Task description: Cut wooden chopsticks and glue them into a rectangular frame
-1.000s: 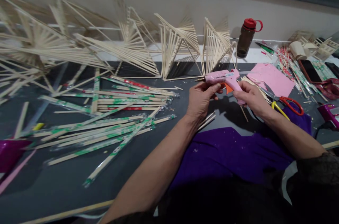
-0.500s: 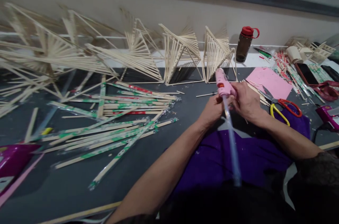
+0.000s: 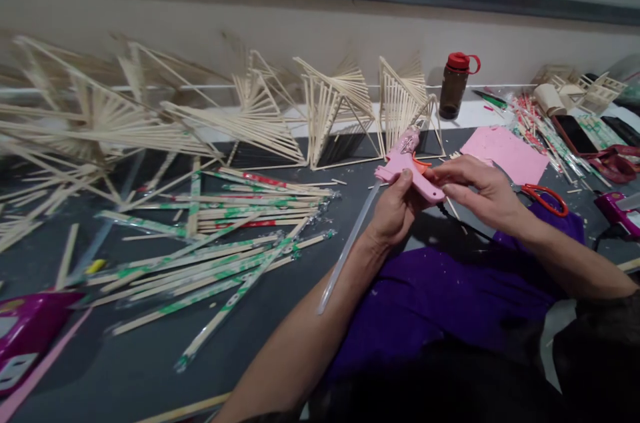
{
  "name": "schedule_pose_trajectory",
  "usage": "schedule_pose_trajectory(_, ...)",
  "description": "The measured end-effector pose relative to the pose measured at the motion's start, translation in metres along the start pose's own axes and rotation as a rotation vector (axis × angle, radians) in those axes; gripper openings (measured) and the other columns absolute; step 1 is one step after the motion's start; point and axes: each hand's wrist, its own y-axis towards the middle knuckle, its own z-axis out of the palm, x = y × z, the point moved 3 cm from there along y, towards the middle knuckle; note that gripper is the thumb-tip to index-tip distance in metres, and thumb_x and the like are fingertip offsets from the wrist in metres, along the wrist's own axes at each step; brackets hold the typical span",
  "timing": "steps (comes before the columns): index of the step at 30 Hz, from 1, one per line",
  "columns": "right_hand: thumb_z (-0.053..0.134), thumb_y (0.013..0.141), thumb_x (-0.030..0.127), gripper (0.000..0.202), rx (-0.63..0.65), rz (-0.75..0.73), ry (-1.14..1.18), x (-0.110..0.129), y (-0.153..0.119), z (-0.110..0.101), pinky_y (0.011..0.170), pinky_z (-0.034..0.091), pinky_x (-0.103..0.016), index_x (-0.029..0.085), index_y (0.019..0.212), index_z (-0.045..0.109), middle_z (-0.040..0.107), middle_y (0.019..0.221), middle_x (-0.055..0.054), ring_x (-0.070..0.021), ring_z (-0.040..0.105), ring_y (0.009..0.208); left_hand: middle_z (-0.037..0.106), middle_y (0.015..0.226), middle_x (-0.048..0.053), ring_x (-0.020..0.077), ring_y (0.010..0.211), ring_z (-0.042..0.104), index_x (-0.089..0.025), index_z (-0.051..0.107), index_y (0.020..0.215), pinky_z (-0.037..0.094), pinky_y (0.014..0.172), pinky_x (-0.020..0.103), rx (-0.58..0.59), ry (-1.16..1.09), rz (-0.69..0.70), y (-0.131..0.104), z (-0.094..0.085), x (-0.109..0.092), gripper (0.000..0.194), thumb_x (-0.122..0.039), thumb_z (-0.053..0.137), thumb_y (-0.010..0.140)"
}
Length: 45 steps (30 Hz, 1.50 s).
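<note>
My left hand is closed around the handle of a pink hot glue gun, thumb pressed on its near side. The gun lies tilted, its nozzle pointing up and away and the handle end to the right. A long clear glue stick sticks out of its back and slants down over my left forearm. My right hand is beside the handle end, fingers loosely stretched and apart; the fingertips seem to touch the handle near the orange trigger. A black cord runs from the handle below this hand.
Stick frames line the wall. Wrapped chopsticks lie in a pile at left, near a magenta tool. A bottle, pink paper, red-handled scissors and purple cloth are around my hands.
The glue gun has turned from upright to tilted, and its glue stick has swung left. My right hand has loosened from it and shifted slightly right; my left hand now holds the handle.
</note>
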Motion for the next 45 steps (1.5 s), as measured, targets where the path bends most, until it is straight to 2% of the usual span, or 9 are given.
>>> schedule_pose_trajectory(4,0.058,0.09,0.024,0.015,-0.123,-0.015,-0.158,-0.011,0.01,-0.029,0.067,0.049,-0.028,0.02,0.095,0.071,0.068,0.083,-0.002,-0.0129,0.06,0.073,0.072,0.071,0.007,0.0216,0.066,0.071,-0.014,0.063,0.084,0.056,0.06,0.032,0.04,0.089,-0.025,-0.006,0.003,-0.005,0.039,-0.052,0.065,0.077)
schedule_pose_trajectory(8,0.06,0.088,0.025,0.015,-0.149,-0.108,-0.308,-0.029,0.025,-0.038,0.065,0.048,-0.028,0.02,0.098,0.069,0.066,0.089,-0.003,-0.0122,0.057,0.069,0.068,0.059,0.003,0.0154,0.047,0.062,-0.014,0.06,0.078,0.047,0.045,0.025,0.053,0.162,-0.04,-0.007,0.003,-0.008,0.045,-0.059,0.065,0.073)
schedule_pose_trajectory(14,0.061,0.09,0.035,0.021,-0.097,-0.302,-0.479,-0.044,0.041,-0.024,0.082,0.048,-0.039,0.025,0.107,0.066,0.064,0.103,-0.004,-0.0195,0.058,0.094,0.065,0.053,0.003,0.0134,0.041,0.058,-0.015,0.058,0.074,0.045,0.043,0.024,0.06,0.257,-0.073,-0.01,0.006,-0.005,0.048,-0.062,0.059,0.076)
schedule_pose_trajectory(20,0.057,0.093,0.03,0.01,-0.123,-0.419,-0.629,-0.05,0.033,-0.006,0.073,0.043,-0.034,0.026,0.095,0.066,0.065,0.094,-0.001,-0.0165,0.052,0.085,0.066,0.056,0.005,0.014,0.041,0.057,-0.014,0.057,0.077,0.044,0.041,0.025,0.006,0.362,-0.095,-0.011,0.006,-0.001,0.05,-0.065,0.059,0.075)
schedule_pose_trajectory(28,0.04,0.097,0.022,0.029,-0.045,-0.437,-0.798,-0.056,0.023,0.016,0.063,0.036,-0.033,0.018,0.078,0.062,0.061,0.078,-0.005,-0.0169,0.048,0.073,0.066,0.056,0.004,0.0135,0.038,0.055,-0.015,0.056,0.078,0.041,0.037,0.025,0.015,0.401,-0.193,-0.01,0.002,0.004,0.051,-0.066,0.057,0.076)
schedule_pose_trajectory(32,0.046,0.09,0.019,0.021,-0.097,-0.323,-0.729,-0.065,0.028,0.01,0.064,0.038,-0.033,0.017,0.075,0.059,0.06,0.074,-0.005,-0.0176,0.048,0.071,0.065,0.054,0.003,0.0129,0.038,0.055,-0.015,0.056,0.078,0.041,0.038,0.024,-0.008,0.465,-0.199,-0.01,0.0,0.004,0.052,-0.066,0.061,0.072)
schedule_pose_trajectory(35,0.051,0.084,0.017,0.011,-0.16,-0.107,-0.551,-0.079,0.033,-0.013,0.066,0.04,-0.032,0.016,0.077,0.06,0.059,0.075,-0.004,-0.0167,0.05,0.071,0.064,0.053,0.002,0.013,0.038,0.055,-0.015,0.056,0.078,0.041,0.039,0.024,-0.033,0.479,-0.185,-0.01,-0.001,0.004,0.051,-0.066,0.062,0.071)
schedule_pose_trajectory(38,0.053,0.084,0.019,0.012,-0.112,0.019,-0.347,-0.09,0.035,-0.033,0.066,0.042,-0.03,0.017,0.077,0.063,0.06,0.075,-0.002,-0.015,0.052,0.069,0.064,0.052,0.002,0.0129,0.037,0.054,-0.015,0.056,0.078,0.041,0.038,0.024,-0.038,0.496,-0.187,-0.009,-0.002,0.004,0.051,-0.065,0.062,0.071)
schedule_pose_trajectory(45,0.059,0.088,0.029,0.016,0.188,-0.129,-0.273,-0.089,0.034,-0.027,0.08,0.045,-0.034,0.021,0.095,0.071,0.068,0.094,-0.004,-0.0175,0.06,0.089,0.064,0.052,0.002,0.0129,0.037,0.053,-0.015,0.056,0.078,0.04,0.038,0.024,-0.043,0.523,-0.189,-0.008,-0.005,0.006,0.05,-0.065,0.061,0.071)
